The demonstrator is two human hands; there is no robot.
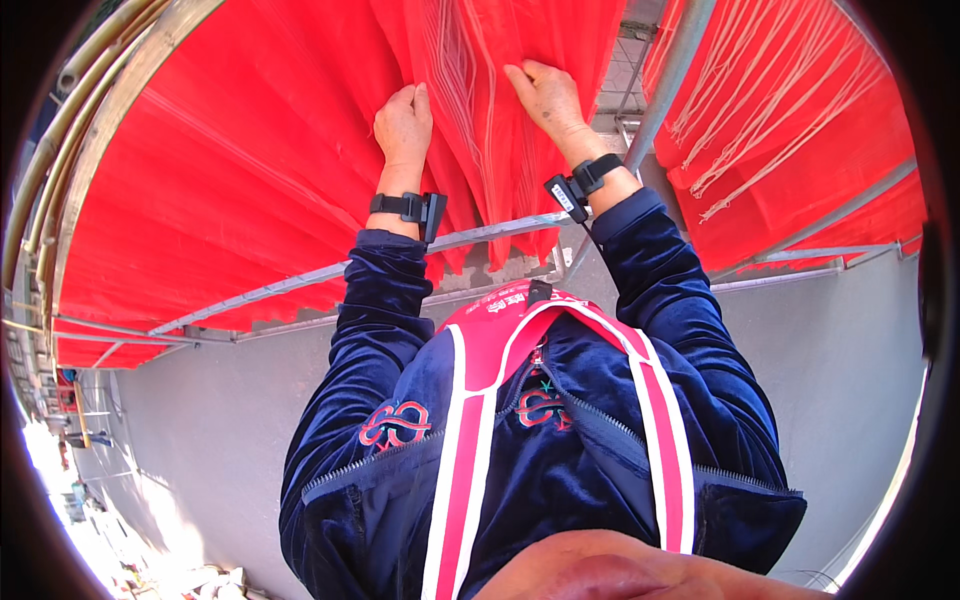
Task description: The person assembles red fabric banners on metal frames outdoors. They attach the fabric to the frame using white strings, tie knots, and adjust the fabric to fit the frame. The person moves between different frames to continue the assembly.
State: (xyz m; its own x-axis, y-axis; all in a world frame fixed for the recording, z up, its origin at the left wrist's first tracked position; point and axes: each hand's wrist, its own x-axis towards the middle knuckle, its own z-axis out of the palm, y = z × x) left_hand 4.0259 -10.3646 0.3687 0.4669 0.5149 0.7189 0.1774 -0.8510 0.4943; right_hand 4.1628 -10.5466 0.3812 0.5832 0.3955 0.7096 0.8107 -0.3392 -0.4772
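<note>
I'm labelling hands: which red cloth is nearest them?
The cloth left of the thick grey pole, where left hand and right hand are; the other cloth hangs right of it.

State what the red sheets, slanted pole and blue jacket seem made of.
Red sheets: likely thin woven cloth, faintly glossy; they hang in soft, irregular folds.
Slanted pole: apparently metal, dull grey; it looks smooth and tubular, exact metal unclear.
Blue jacket: velvet-like fabric, soft sheen brightening along the creases.

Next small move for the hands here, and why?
Probably ease the left hand and right hand slightly apart: the red cloth hangs in folds between them, with pale threads running down there.
</note>
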